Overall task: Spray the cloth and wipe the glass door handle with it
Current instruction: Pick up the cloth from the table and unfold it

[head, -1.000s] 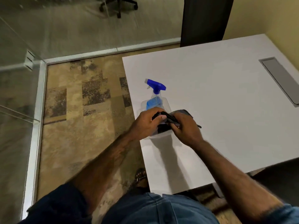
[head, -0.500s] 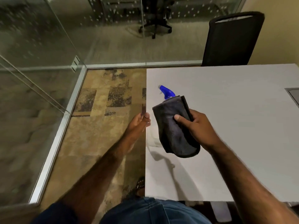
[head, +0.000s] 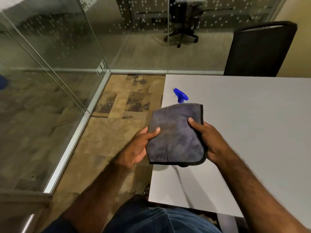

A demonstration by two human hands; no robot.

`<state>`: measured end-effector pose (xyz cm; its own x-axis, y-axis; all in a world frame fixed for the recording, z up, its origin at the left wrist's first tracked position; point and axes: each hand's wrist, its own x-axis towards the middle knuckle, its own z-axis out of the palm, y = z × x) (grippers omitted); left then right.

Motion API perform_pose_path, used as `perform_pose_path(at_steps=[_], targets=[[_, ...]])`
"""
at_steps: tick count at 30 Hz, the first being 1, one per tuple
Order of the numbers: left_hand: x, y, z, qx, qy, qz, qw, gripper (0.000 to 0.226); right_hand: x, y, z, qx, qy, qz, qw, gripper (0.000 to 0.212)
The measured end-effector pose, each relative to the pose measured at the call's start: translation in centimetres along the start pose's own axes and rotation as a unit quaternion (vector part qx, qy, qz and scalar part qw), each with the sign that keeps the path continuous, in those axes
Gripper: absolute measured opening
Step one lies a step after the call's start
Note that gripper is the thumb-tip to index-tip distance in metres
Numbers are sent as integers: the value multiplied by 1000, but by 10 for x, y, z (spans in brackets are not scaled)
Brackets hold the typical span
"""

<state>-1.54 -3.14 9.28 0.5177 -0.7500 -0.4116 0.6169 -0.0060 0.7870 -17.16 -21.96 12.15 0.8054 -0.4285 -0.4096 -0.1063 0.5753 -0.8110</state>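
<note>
- Fingers (head: 155, 131) of my left hand (head: 136, 148) and right hand (head: 208, 140) pinch the cloth (head: 175, 135) from both sides, above the worktop (head: 252, 123) edge.
- Step, as I judge it: readying the cloth for spraying; next I need one hand free for the bottle.
- Cloth is grey, folded flat, black-edged.
- Spray bottle (head: 180, 95) stands just behind it, blue nozzle showing.
- Door handle: none visible.
</note>
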Motion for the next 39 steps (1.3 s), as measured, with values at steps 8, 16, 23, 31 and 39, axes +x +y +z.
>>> perform_pose_path(at_steps=[8, 16, 23, 31, 39], targets=[[-20, 50, 13, 303, 69, 86, 947, 29, 3, 9, -20, -195, -22, -42, 980, 50], [-20, 116, 26, 533, -74, 123, 834, 25, 21, -5, -13, -338, -55, -151, 927, 108], [-11, 139, 21, 614, -202, 132, 752, 18, 35, -13, 16, -369, -216, -119, 896, 66], [10, 153, -4, 612, -233, 119, 747, 17, 46, -6, 32, -336, -211, -121, 910, 57], [31, 160, -43, 603, -153, 154, 767, 35, 52, -9, 54, -342, -172, -144, 913, 40]])
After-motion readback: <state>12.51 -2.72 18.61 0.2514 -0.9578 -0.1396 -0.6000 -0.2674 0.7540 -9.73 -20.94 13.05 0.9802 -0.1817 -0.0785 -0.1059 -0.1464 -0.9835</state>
